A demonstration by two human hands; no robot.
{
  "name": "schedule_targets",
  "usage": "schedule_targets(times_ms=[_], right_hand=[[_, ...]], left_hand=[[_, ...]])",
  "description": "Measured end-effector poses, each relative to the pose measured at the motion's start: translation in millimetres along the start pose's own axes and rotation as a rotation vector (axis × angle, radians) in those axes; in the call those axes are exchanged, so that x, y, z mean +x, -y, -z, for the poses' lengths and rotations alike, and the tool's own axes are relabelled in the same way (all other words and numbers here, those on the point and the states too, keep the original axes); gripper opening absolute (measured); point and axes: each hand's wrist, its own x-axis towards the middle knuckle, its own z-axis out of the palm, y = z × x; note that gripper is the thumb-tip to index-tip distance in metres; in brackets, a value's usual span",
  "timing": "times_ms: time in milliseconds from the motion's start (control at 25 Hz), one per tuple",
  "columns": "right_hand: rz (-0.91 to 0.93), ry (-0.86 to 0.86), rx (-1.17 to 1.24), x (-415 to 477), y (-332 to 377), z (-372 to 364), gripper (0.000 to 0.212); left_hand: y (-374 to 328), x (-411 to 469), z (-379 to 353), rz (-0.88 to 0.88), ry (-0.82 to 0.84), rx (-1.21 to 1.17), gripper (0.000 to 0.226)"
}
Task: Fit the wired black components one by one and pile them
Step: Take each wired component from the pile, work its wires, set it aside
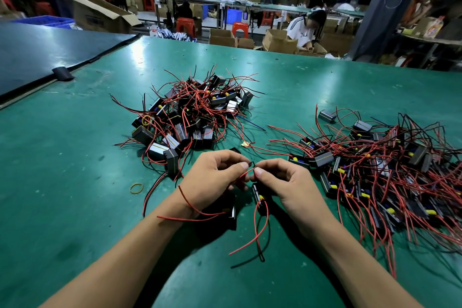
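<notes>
Cardboard box (100, 14) upper left, contents hidden. Red wire (244, 173) is pinched in grip of left hand (212, 179) and right hand (283, 181); black component (258, 199) seen below.

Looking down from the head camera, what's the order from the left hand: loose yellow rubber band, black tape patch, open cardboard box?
1. yellow rubber band, just left of the left hand.
2. black tape patch, far left on the seam.
3. open cardboard box, beyond the table.

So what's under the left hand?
A wired black component shows beneath the left hand; the hand covers most of it, so whether it is held cannot be told.
</notes>
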Motion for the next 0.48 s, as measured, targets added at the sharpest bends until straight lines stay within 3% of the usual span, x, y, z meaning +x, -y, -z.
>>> schedule_targets(times_ms=[480], right_hand=[[-0.037, 0.041, -0.001, -0.5, -0.7, -1.6, 0.008]], left_hand=[[-3.5, -3.2, -8.0, -0.028, -0.132, 0.009, 0.006]])
